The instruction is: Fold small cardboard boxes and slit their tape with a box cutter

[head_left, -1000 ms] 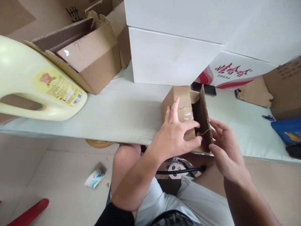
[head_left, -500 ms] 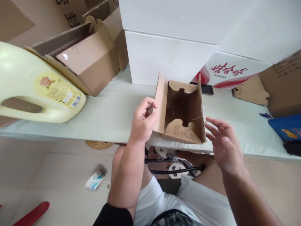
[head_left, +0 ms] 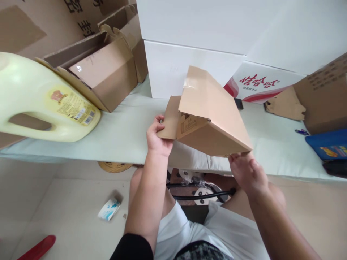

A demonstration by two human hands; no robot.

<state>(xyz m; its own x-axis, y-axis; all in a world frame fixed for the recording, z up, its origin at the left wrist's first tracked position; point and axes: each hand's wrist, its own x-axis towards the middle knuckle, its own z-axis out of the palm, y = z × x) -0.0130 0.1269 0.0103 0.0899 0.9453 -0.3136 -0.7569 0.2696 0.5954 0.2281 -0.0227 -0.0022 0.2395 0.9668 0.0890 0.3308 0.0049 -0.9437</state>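
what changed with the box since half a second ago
The box has tipped leftward; its opening no longer faces up. The left hand grips its flap. The right hand, open and apart before, now touches the box's near right end. The jug and white boxes stayed put.

Worn are a black sleeve [head_left: 132, 247], pale grey shorts [head_left: 180, 231] and dark mottled cloth [head_left: 203, 251] — probably a shirt front.

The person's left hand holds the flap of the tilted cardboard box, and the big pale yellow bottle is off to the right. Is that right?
Not quite: the pale yellow bottle is off to the left, as the head view shows. The left hand does hold the flap of the tilted cardboard box.
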